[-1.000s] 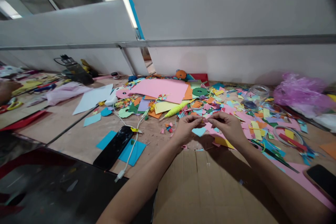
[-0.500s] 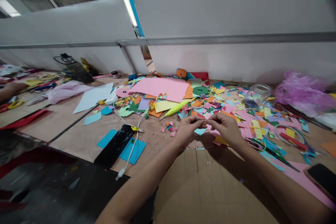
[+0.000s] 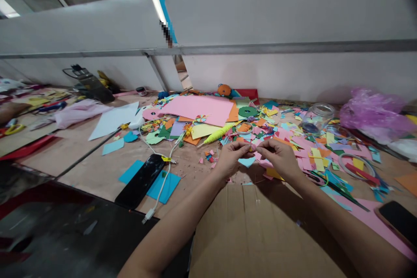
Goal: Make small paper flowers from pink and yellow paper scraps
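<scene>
My left hand (image 3: pixel 233 157) and my right hand (image 3: pixel 280 157) meet fingertip to fingertip above the near edge of a pile of coloured paper scraps. Both are closed in a pinch. Between them is a small pink paper piece (image 3: pixel 253 148), mostly covered by the fingers; its exact shape is hard to make out. Just under the hands lies a light blue paper scrap (image 3: pixel 246 162). A brown cardboard sheet (image 3: pixel 241 230) stretches beneath my forearms. Left of my left hand are tiny paper bits (image 3: pixel 208 155) and a yellow-green pointed tool (image 3: pixel 219 134).
Scissors (image 3: pixel 345 193) lie right of my right forearm, near a phone (image 3: pixel 399 221). A glass jar (image 3: pixel 317 118) and a purple plastic bag (image 3: pixel 374 110) stand behind. Another black phone (image 3: pixel 140 182) with a white cable (image 3: pixel 164 186) rests leftward. Another person's hand (image 3: pixel 11 112) shows far left.
My fingertips have shifted slightly, and more of the pink piece shows between them. The whole view has moved a little. A blurred patch now appears in the gap between the panels.
</scene>
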Motion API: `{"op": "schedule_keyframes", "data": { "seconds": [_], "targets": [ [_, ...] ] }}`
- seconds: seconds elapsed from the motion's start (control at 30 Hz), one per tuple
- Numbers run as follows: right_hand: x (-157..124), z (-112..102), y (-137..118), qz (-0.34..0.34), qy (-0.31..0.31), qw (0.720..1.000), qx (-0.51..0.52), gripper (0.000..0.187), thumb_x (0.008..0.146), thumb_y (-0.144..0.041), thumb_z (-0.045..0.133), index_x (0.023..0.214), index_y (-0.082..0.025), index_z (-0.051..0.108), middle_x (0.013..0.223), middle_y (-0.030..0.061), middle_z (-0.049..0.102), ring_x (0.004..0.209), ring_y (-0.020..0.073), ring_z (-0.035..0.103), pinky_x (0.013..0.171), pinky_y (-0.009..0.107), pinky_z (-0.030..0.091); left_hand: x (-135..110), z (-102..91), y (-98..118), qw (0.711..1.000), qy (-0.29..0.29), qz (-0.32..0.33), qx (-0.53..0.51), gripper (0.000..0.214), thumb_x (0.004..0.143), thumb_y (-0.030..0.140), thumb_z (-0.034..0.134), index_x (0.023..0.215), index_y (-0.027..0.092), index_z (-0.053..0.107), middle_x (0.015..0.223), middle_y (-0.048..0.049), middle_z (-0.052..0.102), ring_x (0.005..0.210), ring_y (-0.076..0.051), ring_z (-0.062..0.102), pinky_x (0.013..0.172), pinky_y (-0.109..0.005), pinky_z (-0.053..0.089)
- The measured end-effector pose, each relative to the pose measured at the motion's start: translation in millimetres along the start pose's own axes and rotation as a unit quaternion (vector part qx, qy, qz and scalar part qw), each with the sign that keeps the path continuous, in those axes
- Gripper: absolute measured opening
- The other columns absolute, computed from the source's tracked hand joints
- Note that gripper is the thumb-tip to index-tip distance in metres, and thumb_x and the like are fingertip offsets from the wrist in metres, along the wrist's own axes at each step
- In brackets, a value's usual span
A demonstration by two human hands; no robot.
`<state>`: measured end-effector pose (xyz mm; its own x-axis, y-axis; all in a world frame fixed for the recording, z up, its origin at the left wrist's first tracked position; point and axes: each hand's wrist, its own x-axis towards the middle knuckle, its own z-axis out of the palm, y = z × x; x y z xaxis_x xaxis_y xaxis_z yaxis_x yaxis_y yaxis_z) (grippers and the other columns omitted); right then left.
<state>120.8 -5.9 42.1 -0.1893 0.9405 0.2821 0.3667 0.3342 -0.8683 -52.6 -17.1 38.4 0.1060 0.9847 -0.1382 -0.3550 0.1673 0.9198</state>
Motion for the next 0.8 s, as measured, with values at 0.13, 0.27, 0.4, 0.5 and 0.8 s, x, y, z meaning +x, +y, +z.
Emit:
{"op": "schedule_keyframes", "data": {
  "seconds": [0.13, 0.27, 0.4, 0.5, 0.8],
  "targets": [
    [-1, -1, -1, -0.003, -0.005, 1.0, -0.011, 0.028, 0.087, -0.045, 0.064, 0.077, -0.019, 0.069, 0.073, 0.0032, 0.069, 0.066, 0.0179, 0.06, 0.06, 0.028, 0.044, 1, -1.1, -2, 1.0, -0.012, -0.001, 0.018, 0.043, 0.057, 0.046, 0.09, 0.078, 0.013, 0.074, 0.078, -0.0056, 0.073, 0.072, -0.016, 0.069, 0.074, -0.029, 0.053],
    [0, -1, 1, -0.007, -0.006, 1.0, -0.012, 0.028, 0.087, -0.045, 0.064, 0.076, -0.019, 0.067, 0.072, 0.003, 0.068, 0.066, 0.0183, 0.061, 0.061, 0.029, 0.045, 4, -2.3, -4, 0.999, -0.019, 0.003, 0.026, 0.044, 0.056, 0.047, 0.089, 0.078, 0.013, 0.073, 0.077, -0.0054, 0.072, 0.07, -0.016, 0.068, 0.074, -0.03, 0.053],
    [-1, 2, 2, -0.005, 0.002, 1.0, -0.011, 0.029, 0.088, -0.046, 0.063, 0.076, -0.019, 0.067, 0.074, 0.0038, 0.069, 0.068, 0.0191, 0.061, 0.062, 0.03, 0.046, 5, -2.6, -5, 0.999, -0.03, 0.016, 0.031, 0.041, 0.059, 0.046, 0.088, 0.079, 0.013, 0.073, 0.077, -0.005, 0.072, 0.073, -0.016, 0.067, 0.078, -0.032, 0.053],
    [-1, 2, 3, -0.007, -0.011, 1.0, -0.015, 0.03, 0.087, -0.046, 0.063, 0.077, -0.019, 0.068, 0.074, 0.004, 0.07, 0.069, 0.0195, 0.062, 0.062, 0.03, 0.048, 6, -3.0, -4, 0.999, -0.033, 0.024, 0.033, 0.04, 0.059, 0.044, 0.089, 0.078, 0.013, 0.073, 0.077, -0.0048, 0.071, 0.073, -0.015, 0.066, 0.078, -0.031, 0.053],
    [11, -67, -10, -0.015, -0.03, 0.99, -0.14, 0.023, 0.09, -0.038, 0.06, 0.092, -0.021, 0.075, 0.086, 0.0045, 0.074, 0.074, 0.0199, 0.066, 0.065, 0.03, 0.047, 4, -4.7, -4, 0.999, -0.007, 0.007, 0.045, 0.038, 0.061, 0.046, 0.087, 0.079, 0.016, 0.071, 0.081, -0.0048, 0.071, 0.079, -0.016, 0.066, 0.074, -0.028, 0.055]
  ]
}}
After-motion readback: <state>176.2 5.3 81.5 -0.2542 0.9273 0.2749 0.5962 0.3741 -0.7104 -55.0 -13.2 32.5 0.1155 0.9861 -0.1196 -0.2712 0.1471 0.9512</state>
